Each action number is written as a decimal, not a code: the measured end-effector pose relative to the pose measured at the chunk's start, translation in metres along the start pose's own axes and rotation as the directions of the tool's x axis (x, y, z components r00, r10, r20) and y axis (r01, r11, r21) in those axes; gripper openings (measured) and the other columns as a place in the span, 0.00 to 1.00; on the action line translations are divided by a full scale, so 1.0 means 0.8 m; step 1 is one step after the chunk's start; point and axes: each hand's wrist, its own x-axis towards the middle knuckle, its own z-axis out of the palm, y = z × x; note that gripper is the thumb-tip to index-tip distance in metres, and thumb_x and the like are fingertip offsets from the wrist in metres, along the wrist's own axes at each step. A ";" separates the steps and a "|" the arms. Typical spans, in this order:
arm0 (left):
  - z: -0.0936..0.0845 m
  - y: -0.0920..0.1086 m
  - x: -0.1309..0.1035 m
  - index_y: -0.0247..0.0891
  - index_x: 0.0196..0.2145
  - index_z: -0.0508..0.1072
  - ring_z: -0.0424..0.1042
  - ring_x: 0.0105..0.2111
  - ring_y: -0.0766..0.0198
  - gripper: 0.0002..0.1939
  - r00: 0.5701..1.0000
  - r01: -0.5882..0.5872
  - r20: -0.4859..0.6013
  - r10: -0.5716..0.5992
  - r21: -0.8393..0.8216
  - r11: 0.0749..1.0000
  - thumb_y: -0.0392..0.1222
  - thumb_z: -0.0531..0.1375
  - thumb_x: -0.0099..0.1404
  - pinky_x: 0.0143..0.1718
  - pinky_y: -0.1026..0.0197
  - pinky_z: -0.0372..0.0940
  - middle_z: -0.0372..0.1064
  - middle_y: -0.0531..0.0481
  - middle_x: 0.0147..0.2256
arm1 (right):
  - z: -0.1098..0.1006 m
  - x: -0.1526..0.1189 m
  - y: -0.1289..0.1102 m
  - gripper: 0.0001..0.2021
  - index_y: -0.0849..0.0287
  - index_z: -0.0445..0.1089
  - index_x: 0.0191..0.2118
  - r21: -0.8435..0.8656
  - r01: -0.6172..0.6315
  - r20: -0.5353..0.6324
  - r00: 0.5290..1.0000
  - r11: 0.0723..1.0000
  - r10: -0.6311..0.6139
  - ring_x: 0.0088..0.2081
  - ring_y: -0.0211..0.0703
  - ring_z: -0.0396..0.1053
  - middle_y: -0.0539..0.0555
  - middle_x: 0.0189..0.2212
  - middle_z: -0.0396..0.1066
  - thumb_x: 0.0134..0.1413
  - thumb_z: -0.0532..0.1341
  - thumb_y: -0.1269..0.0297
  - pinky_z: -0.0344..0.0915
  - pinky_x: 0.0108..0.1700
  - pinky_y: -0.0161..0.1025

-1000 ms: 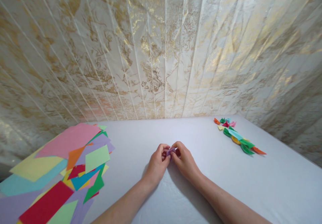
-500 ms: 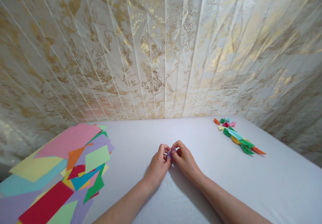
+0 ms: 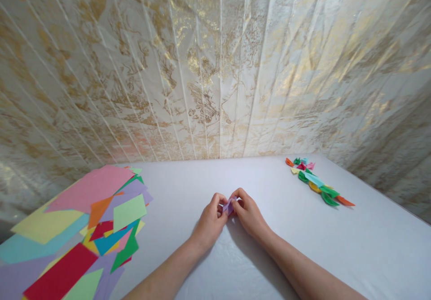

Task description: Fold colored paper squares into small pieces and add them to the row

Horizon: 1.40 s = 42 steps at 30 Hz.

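Observation:
A small piece of purple paper (image 3: 229, 206) is held between my two hands at the middle of the table. My left hand (image 3: 213, 219) grips its left side, with thumb and fingers closed. Pinching the upper right part of the paper is my right hand (image 3: 247, 211). The paper looks folded, though the fingers cover much of it. Both forearms rest low over the white table (image 3: 178, 187).
Loose coloured sheets lie piled at the left, among them a pink sheet (image 3: 92, 187), a red strip (image 3: 60, 273) and a light green piece (image 3: 129, 212). Several small folded paper pieces (image 3: 314, 181) lie at the back right. A patterned curtain (image 3: 208, 66) hangs behind the table.
The purple paper has turned slightly between my fingers and more of it shows. My hands have stayed almost in the same place.

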 end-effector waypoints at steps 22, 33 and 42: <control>0.000 0.006 0.000 0.41 0.33 0.69 0.71 0.30 0.64 0.03 0.999 0.035 -0.030 -0.036 -0.039 0.999 0.40 0.56 0.62 0.33 0.64 0.64 0.71 0.54 0.31 | -0.001 0.001 -0.004 0.09 0.56 0.63 0.32 0.016 -0.035 0.031 0.999 0.999 0.034 0.24 0.40 0.69 0.47 0.23 0.69 0.54 0.60 0.57 0.63 0.27 0.35; 0.004 0.005 -0.001 0.41 0.34 0.63 0.70 0.27 0.67 0.07 0.994 0.081 -0.057 -0.090 -0.144 0.986 0.41 0.60 0.60 0.29 0.66 0.64 0.67 0.56 0.29 | -0.003 0.003 -0.001 0.10 0.57 0.64 0.29 0.012 0.012 0.002 1.000 1.000 -0.012 0.24 0.40 0.66 0.47 0.21 0.67 0.58 0.55 0.58 0.61 0.28 0.36; -0.006 0.015 0.010 0.36 0.27 0.69 0.67 0.20 0.66 0.15 0.978 0.205 -0.007 -0.207 -0.089 0.975 0.53 0.60 0.59 0.24 0.64 0.62 0.68 0.54 0.20 | -0.004 0.001 -0.009 0.10 0.57 0.65 0.30 -0.063 0.055 -0.046 0.997 0.997 -0.058 0.25 0.39 0.63 0.47 0.23 0.65 0.58 0.55 0.59 0.58 0.29 0.35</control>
